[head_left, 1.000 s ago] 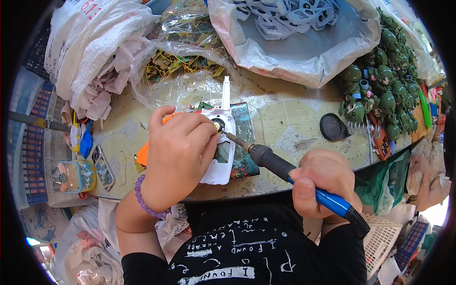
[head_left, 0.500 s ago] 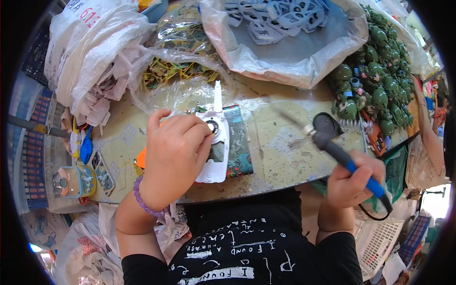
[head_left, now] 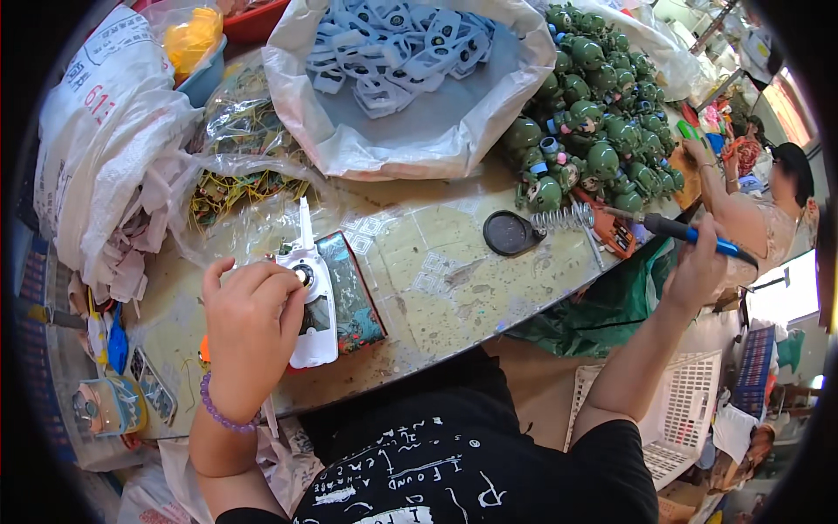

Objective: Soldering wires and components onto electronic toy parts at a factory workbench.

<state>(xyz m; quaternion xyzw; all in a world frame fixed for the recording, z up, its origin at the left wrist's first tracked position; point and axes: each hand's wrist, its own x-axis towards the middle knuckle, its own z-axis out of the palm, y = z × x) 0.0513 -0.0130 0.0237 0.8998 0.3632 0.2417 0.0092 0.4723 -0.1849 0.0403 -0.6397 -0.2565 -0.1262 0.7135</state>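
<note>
My left hand (head_left: pixel 253 314) is closed on a white plastic toy housing (head_left: pixel 316 349), its fingertips at the round black speaker-like part on the housing. That housing has a narrow stem at its far end and rests on a worn teal-and-red box (head_left: pixel 362 301). What lies under my palm is hidden. Out to the right, my right hand (head_left: pixel 694 262) grips a soldering iron (head_left: pixel 672 229) by its blue and black handle. The iron's tip end points left, by the coiled metal spring of a holder (head_left: pixel 563 218) and an orange-red block (head_left: pixel 614 234).
A black round dish (head_left: pixel 504 234) sits by the spring. Behind are a white sack (head_left: pixel 384 166) of pale plastic frames, a bag of wired circuit boards (head_left: pixel 244 196) and heaped green toy parts (head_left: pixel 602 157). A phone (head_left: pixel 155 389) and a cup (head_left: pixel 113 406) stand left. Another person (head_left: pixel 759 205) sits far right.
My right hand has carried the soldering iron right and away, over to the spring holder. The view has shifted right. My left hand stays at the white housing.
</note>
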